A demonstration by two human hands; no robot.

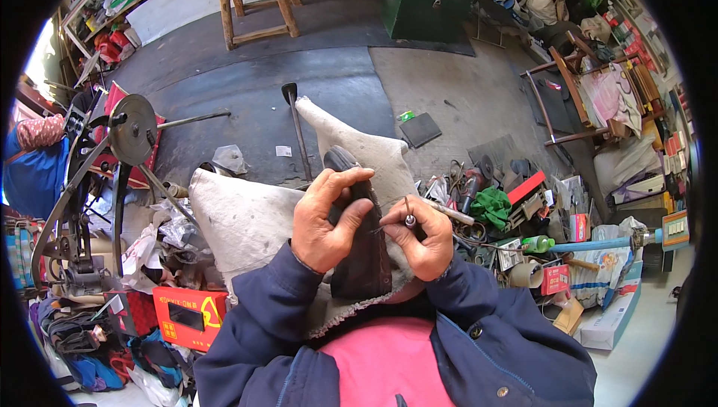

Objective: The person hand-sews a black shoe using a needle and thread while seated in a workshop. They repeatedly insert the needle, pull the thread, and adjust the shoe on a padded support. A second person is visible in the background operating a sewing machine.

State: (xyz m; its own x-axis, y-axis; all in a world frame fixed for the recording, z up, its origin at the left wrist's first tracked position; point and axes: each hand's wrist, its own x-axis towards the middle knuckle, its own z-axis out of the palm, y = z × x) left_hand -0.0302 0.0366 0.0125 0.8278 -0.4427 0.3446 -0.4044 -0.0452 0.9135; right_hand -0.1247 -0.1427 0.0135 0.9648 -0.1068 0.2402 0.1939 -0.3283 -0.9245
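A dark shoe (pixel 363 265) lies over my lap, its sole edge facing up and its toe pointing away from me. My left hand (pixel 321 220) grips it from the left, with the thumb pressed near the middle. Close to the shoe's right edge, my right hand (pixel 428 241) is closed around an awl (pixel 410 221) with a dark handle and a thin metal tip pointing away. Whether those fingers also pinch a thread is too small to tell. Under the shoe, a stained pale cloth (pixel 250 220) covers my legs.
A hand-cranked sewing machine (pixel 133 130) stands at left, above a red box (pixel 168 322) with a phone (pixel 185 316) on it. Tools, a green cloth (pixel 491 207) and a tape roll (pixel 526 274) crowd the right. Beyond my knees stands an iron post (pixel 298 127); farther off are a stool (pixel 262 37) and green chest (pixel 422 3).
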